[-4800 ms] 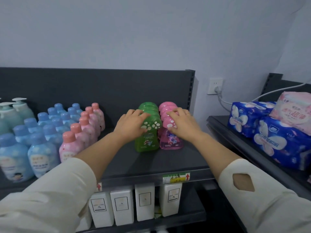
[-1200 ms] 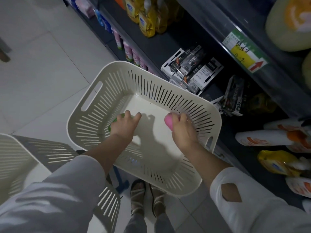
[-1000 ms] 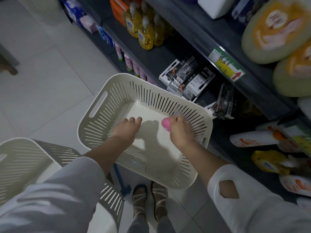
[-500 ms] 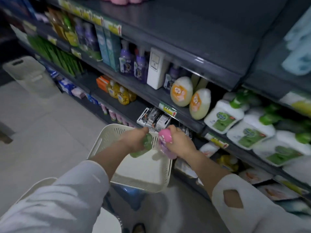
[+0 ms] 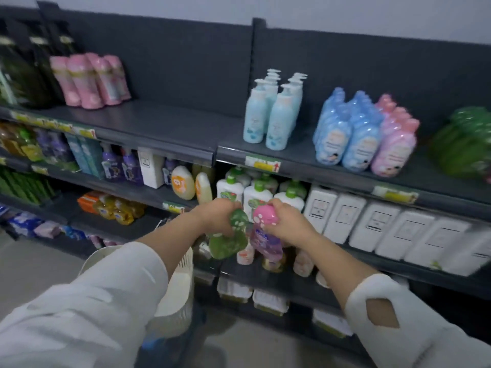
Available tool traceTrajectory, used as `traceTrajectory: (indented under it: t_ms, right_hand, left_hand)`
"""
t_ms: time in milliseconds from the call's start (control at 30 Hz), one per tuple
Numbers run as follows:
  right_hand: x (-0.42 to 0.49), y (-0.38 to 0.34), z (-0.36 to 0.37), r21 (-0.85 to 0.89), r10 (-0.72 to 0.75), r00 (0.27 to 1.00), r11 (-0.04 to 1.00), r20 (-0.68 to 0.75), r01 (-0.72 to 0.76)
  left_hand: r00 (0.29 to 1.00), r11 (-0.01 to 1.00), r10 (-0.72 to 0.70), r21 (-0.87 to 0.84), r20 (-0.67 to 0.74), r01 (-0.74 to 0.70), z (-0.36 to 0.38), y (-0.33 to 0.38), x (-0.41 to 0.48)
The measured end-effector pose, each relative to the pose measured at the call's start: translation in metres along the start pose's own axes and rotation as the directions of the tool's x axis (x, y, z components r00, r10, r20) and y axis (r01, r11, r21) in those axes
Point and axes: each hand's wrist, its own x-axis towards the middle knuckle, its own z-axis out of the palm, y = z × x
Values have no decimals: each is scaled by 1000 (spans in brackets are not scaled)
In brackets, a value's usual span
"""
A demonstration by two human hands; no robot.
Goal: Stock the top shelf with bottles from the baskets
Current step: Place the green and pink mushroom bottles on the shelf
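A person's left hand (image 5: 218,216) grips a green bottle (image 5: 228,243) by its cap, and the right hand (image 5: 287,221) clasps a pink bottle (image 5: 265,235) likewise. The 2 hang side by side, bases free, probably for setting down upright. The white basket (image 5: 183,288) sits at 7 o'clock. On the top shelf (image 5: 164,123), matching green bottles (image 5: 465,144) at 2 o'clock suggest the destination.

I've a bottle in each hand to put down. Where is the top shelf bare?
Widest: the top shelf's bare stretch between the pink pouches and the blue pump bottles. A narrower gap between those and the blue-capped bottles. Crowded at right: pink-capped bottles beside them, green bottles beyond.
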Motion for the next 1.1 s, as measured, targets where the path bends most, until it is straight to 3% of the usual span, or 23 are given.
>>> traceTrajectory:
  t_ms: [233, 333, 500, 700, 800, 1100]
  right_hand:
    - [-121, 98, -114, 169, 216, 948, 969, -235, -179]
    - [-160, 131, -160, 294, 315, 879, 932, -359, -214]
    - [-195, 176, -227, 356, 407, 742, 903, -533, -241]
    - [-192, 218, -296, 409, 452, 638, 884, -624, -226]
    - [-182, 234, -326, 387, 435, 628, 895, -645, -223]
    - [-146, 299, -365, 295, 429, 701, 903, -570, -313]
  left_hand:
    - [967, 972, 233, 12, -105, -233, -33, 177, 13]
    - [928, 939, 337, -8, -159, -343, -55, 242, 22]
    - [827, 845, 503, -58, -252, -532, -92, 330, 47]
    - [757, 760, 560, -155, -336, -631, -132, 384, 101]
    - [731, 751, 580, -112, -358, -651, -148, 400, 135]
    - [711, 723, 627, -102, -318, -683, -151, 443, 222]
